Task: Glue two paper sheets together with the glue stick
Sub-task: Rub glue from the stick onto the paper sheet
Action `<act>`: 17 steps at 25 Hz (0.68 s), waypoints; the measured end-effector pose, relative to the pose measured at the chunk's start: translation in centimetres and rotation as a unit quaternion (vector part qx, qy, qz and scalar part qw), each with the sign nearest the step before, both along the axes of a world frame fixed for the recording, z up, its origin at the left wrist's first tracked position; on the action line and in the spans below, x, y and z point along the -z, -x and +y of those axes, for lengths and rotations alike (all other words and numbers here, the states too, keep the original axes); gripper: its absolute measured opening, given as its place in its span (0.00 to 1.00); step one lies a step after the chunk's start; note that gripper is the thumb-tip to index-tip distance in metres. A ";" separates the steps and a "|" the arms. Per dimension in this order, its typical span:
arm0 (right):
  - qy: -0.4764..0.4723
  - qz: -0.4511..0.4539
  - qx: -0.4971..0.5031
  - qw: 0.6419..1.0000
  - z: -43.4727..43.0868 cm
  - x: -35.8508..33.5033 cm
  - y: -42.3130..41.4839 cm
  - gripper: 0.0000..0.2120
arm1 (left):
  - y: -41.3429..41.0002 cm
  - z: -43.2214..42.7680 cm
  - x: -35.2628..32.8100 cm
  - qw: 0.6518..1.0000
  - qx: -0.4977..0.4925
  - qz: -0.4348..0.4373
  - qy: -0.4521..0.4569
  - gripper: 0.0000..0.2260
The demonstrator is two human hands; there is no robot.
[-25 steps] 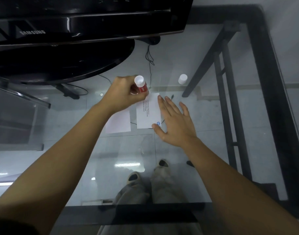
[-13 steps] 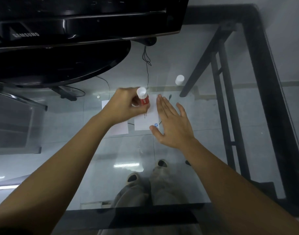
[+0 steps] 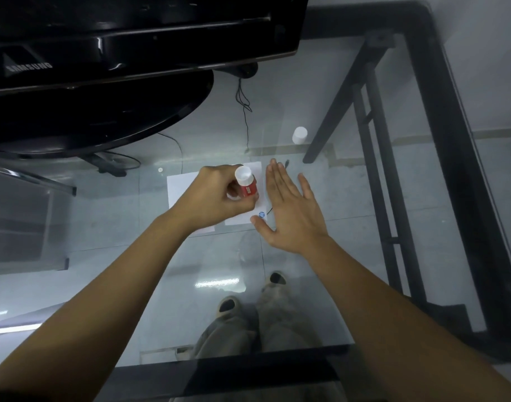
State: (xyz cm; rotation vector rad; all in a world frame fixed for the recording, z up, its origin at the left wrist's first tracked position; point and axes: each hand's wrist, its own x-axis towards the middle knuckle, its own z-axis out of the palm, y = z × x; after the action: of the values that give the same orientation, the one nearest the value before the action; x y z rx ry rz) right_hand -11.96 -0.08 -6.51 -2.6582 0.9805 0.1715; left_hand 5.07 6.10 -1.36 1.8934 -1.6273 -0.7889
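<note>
On the glass table (image 3: 350,216) there were two paper sheets side by side. The first sheet (image 3: 180,190), plain white, lay on the left and was partly hidden under the left hand (image 3: 216,198). This hand was clenched around one glue stick (image 3: 247,184), red with a white end turned up, and held it tilted over the second sheet (image 3: 242,219), which carried a small blue logo near its lower right corner. The right hand (image 3: 292,213) lay open and flat, fingers stretched, along the right edge of that second sheet. Farther right and away stood one white cap (image 3: 299,134). One black monitor (image 3: 118,53) stood at the far left.
</note>
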 end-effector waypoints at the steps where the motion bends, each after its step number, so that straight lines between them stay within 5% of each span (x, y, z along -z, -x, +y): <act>1: -0.001 0.001 -0.002 1.000 0.0 0.0 0.0 0.40 | -0.1 -0.4 0.1 1.000 0.004 -0.009 0.004 0.08; 9: -0.013 -0.003 -0.002 1.000 0.0 -0.5 0.1 0.41 | -1.1 -2.9 -0.2 0.993 -0.090 -0.035 0.066 0.10; 17: -0.014 -0.006 0.000 1.000 0.1 -0.1 0.1 0.41 | 0.8 0.0 0.2 1.000 -0.009 -0.011 0.012 0.10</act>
State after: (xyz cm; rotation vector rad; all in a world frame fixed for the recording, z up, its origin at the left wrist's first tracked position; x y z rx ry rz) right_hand -12.02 -0.02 -6.37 -2.6300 0.9679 0.1671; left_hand 4.22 6.11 -1.57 1.9042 -1.6238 -0.7394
